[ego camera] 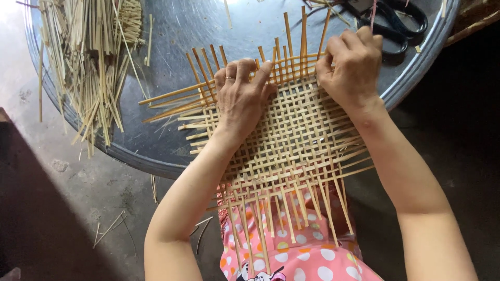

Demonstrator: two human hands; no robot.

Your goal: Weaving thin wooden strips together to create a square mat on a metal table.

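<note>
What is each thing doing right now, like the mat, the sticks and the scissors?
Woven mat: half-woven, flat, loose ends sticking out.
Left hand: pressing flat on the mat.
Right hand: fingers curled at the mat's far edge.
Bamboo strips: loose heap, untouched.
Scissors: lying unused.
Round table: bearing everything.

A home craft spot: round metal table [156,151], bamboo strips [88,57], scissors [398,23], bare concrete floor [78,208]

Both bare forearms reach forward from the bottom of the view. The left hand [244,96] lies flat, palm down, fingers together and the thumb spread to the right. The right hand [352,67] is curled, knuckles up, with fingertips bent downward.
</note>
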